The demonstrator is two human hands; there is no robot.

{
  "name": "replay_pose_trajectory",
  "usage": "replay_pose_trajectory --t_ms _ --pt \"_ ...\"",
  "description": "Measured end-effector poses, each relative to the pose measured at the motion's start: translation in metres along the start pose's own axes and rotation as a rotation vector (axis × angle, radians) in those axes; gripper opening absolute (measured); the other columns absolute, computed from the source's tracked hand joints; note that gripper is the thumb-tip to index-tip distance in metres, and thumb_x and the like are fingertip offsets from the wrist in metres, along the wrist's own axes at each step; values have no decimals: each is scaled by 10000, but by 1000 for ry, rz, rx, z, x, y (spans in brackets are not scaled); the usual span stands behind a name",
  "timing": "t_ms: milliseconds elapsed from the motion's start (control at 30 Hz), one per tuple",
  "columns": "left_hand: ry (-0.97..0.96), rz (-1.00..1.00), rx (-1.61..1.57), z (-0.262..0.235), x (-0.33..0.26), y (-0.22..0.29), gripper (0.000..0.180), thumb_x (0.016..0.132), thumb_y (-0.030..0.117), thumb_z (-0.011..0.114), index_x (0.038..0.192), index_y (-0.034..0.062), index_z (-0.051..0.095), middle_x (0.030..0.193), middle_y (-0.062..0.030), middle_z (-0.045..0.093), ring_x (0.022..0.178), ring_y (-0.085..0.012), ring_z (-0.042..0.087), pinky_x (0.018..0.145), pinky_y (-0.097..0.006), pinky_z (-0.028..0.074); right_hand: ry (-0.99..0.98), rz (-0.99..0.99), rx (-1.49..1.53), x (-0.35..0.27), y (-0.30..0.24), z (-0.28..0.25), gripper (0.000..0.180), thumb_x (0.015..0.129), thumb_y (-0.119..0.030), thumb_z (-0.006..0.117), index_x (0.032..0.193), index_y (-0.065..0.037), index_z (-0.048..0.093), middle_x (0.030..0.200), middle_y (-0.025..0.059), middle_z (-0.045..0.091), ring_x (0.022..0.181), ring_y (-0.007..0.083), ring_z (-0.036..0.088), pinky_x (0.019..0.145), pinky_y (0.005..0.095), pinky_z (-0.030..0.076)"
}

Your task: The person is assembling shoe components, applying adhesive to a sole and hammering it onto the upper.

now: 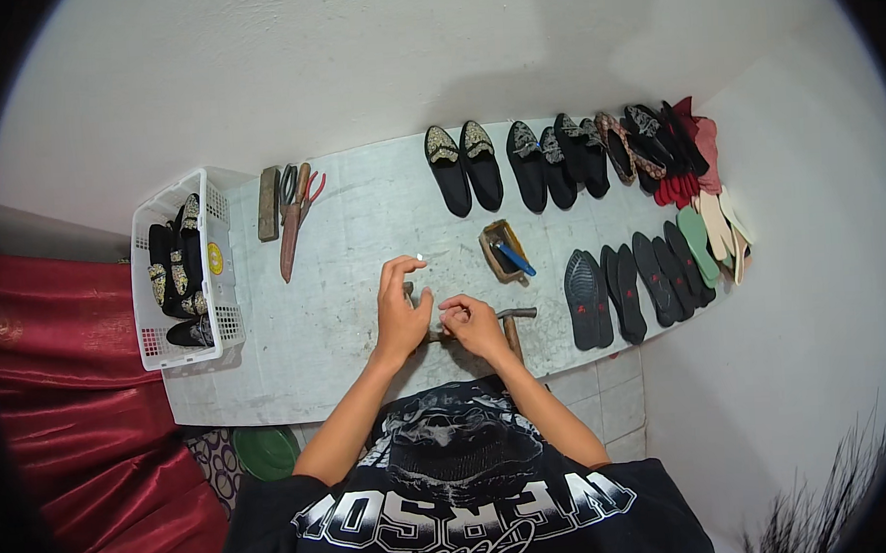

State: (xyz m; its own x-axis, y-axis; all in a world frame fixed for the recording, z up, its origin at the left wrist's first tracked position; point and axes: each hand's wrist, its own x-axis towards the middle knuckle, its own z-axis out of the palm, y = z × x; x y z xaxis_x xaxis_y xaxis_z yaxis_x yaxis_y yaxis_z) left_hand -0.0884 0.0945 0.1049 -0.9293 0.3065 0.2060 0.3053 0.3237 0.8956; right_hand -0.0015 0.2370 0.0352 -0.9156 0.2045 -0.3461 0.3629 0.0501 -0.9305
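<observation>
Just right of the curled right hand [471, 325], contents unclear, lies a dark-headed, brown-handled hammer [511, 334]; the left hand [401, 317] gapes, thumb apart. Farther right, black insoles [578, 291] bear red marks.

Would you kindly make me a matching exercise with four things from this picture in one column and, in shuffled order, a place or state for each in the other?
Column one
1. White plastic basket
2. Hammer
3. Small open box
4. Green basin

Column two
A. Just to the right of the right hand
B. Below the near edge of the table, toward the left
C. Has a blue object leaning over its edge
D. Holds black shoes with glittery gold trim

Right pairs: 1-D, 2-A, 3-C, 4-B
</observation>
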Motion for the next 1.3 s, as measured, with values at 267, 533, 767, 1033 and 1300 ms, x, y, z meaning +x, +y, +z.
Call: replay_pose_trajectory --t_ms 267,533,767,1033,1300 --pt "-239 -750 -605 77 85 -67 398 960 144 658 1337 43 580 1284 -92 609 1235 -240 576 1071 -387 450 126 -154 -188 84 -11 -47 230 880 -41 708 1103 16 698 860 85 692 742 146 668 687 283 532" --pt "-183 -1234 -859 126 143 -144 542 1021 338 564 1494 90 470 1497 -85 434 1306 -260 490 1076 -426 447 220 -314 -419 185 -2 -56 359 840 42 638 1198 44 653 1221 209 608 1081 381 659 935 427 539" --pt "-234 -1298 -919 143 155 -177 570 1041 350 507 1527 78 384 1517 -98 448 1235 -271 561 1064 -445 475 183 -310 -625 233 25 -55 377 843 42 620 1219 36 595 1182 234 637 1049 450 644 903 495 528" --pt "-153 -1319 -1096 109 158 -145 504 1019 395 612 1374 70 461 1298 -169 591 1055 -311 676 923 -433 573 213 -214 -322 199 -16 -43 390 820 91 659 1200 26 596 945 222 665 887 390 710 765 431 577" --pt "-409 -881 -1024 58 120 -66 529 887 210 821 1264 77 475 1025 -84 648 888 -186 684 763 -323 577 144 -269 233 79 -52 -19 325 918 62 680 1234 41 607 1010 75 661 889 95 674 750 245 574"
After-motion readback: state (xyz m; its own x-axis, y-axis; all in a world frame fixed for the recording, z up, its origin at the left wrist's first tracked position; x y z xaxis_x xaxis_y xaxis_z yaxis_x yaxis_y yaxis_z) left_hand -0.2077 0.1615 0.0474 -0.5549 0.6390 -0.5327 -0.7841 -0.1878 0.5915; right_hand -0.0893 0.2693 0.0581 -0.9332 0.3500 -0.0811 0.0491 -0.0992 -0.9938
